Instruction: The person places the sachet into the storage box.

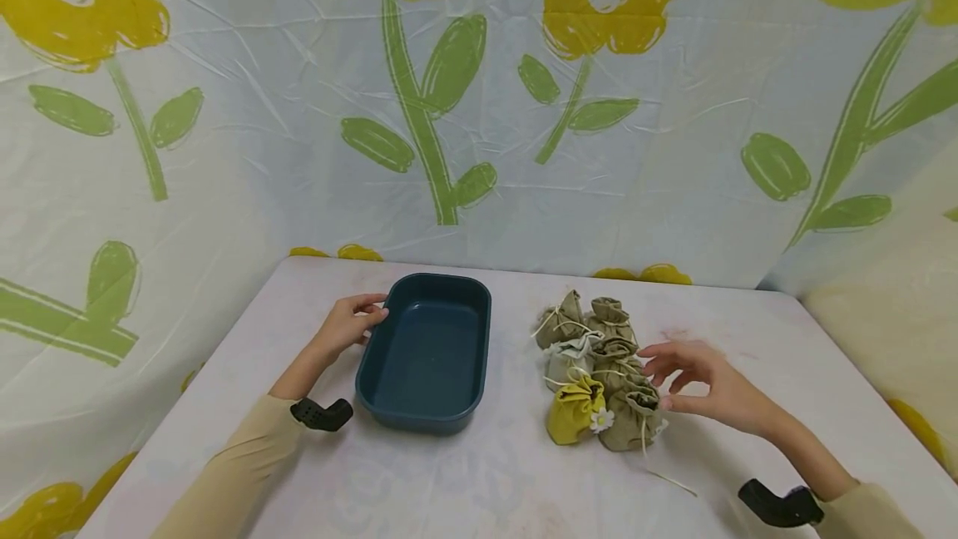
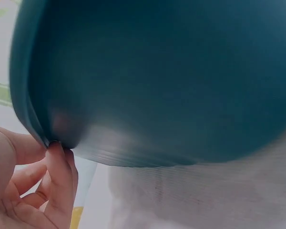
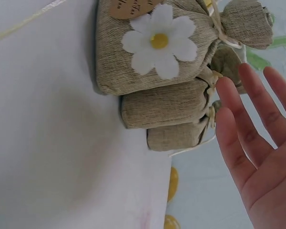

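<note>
My left hand [image 1: 352, 324] pinches the left rim of a dark teal rectangular tub [image 1: 422, 364], thumb and fingers on either side of the edge. In the left wrist view the fingertips [image 2: 57, 150] are at the rim of the tub [image 2: 157, 71]. Beside a cluster of small drawstring pouches, my right hand [image 1: 699, 377] hovers with fingers spread and nothing in them. Nearest to it is a brown linen pouch [image 1: 627, 421]; a white daisy [image 3: 159, 41] and a tan tag [image 3: 131, 8] are on its side in the right wrist view.
A yellow pouch [image 1: 575, 410] with a small flower, a grey one [image 1: 569, 364] and several brown ones [image 1: 609, 316] stand close together right of the tub. A pale cord [image 1: 672, 482] trails on the white table [image 1: 479, 489]. A flower-printed cloth [image 1: 479, 123] hangs behind.
</note>
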Demonstrator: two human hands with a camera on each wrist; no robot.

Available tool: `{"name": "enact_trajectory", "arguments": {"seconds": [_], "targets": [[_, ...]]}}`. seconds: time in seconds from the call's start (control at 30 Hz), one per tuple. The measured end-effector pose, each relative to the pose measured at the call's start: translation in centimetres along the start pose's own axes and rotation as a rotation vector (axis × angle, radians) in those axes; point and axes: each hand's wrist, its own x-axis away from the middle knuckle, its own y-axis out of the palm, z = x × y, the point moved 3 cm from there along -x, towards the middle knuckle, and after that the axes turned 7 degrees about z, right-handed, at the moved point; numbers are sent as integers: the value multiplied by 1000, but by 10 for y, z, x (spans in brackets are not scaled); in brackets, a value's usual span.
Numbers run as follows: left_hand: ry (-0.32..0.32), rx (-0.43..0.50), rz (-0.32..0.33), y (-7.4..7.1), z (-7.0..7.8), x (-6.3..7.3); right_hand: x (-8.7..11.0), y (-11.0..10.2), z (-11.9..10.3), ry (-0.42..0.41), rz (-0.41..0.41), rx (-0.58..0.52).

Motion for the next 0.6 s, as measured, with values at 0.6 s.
{"name": "enact_trajectory", "arguments": {"seconds": [0.6], "targets": [[-86,119,30,4,-6,0,16,18,6,86,21,27]]}}
